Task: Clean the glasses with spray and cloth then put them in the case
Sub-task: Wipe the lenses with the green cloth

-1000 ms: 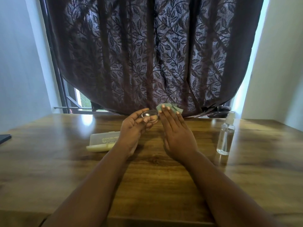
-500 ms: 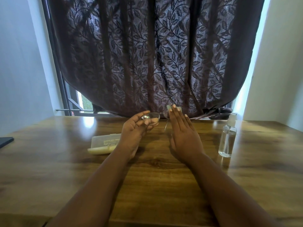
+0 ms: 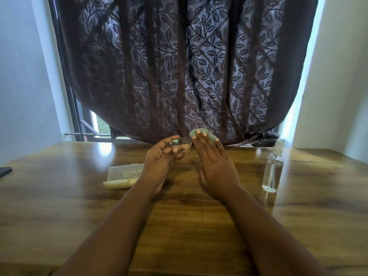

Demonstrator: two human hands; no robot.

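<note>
The left hand (image 3: pixel 162 158) has its grip closed on the glasses (image 3: pixel 179 143): the thumb and curled fingers pinch one lens by its rim, and the lens is raised above the surface (image 3: pixel 59 206). The other lens is hidden behind the right hand (image 3: pixel 214 166). The right hand holds a pale green cloth (image 3: pixel 201 133) with the fingers extended and together; the cloth shows above and beside the fingertips, against the part of the glasses nearest that hand. The thumb side of this grip faces away from the camera, so how it secures the cloth cannot be told. Both hands are held near the far middle of the surface. The case (image 3: pixel 122 175) lies open on the surface just left of the left wrist. The spray bottle (image 3: pixel 273 170) stands upright on the surface to the right, apart from the right hand. A dark leaf-patterned curtain (image 3: pixel 179 66) hangs behind the surface.
</note>
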